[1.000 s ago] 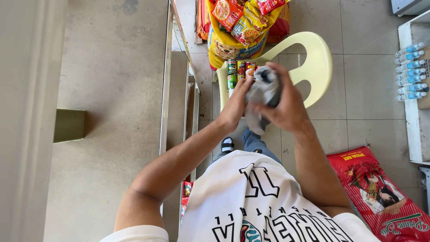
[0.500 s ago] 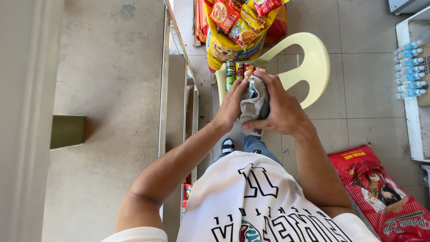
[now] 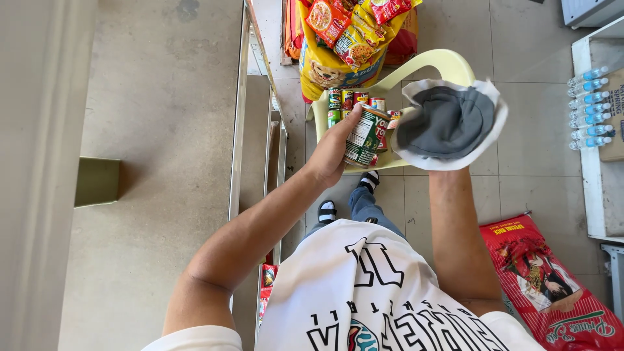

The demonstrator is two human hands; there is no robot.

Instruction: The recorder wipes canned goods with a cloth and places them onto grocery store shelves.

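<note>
My left hand [image 3: 331,153] wraps its fingers around a green-labelled can [image 3: 365,135], lifted just above the pale yellow plastic chair [image 3: 448,64]. More cans [image 3: 351,99] wait on the chair's far seat. To the right, my right hand, hidden beneath it, props up a grey-and-white cloth [image 3: 447,123], clear of the can; the wiping looks unfinished.

Tin can [image 3: 365,136]: cylinder with green, red and white paper label, metal rim showed at lower end. It was tilted, top leaning away toward upper right, held in air above edge of chair seat, side gripped.

Cloth [image 3: 448,123]: grey in middle, white border around, crumpled into rounded shape. It was raised just right of can, almost touching, underside hidden.
</note>
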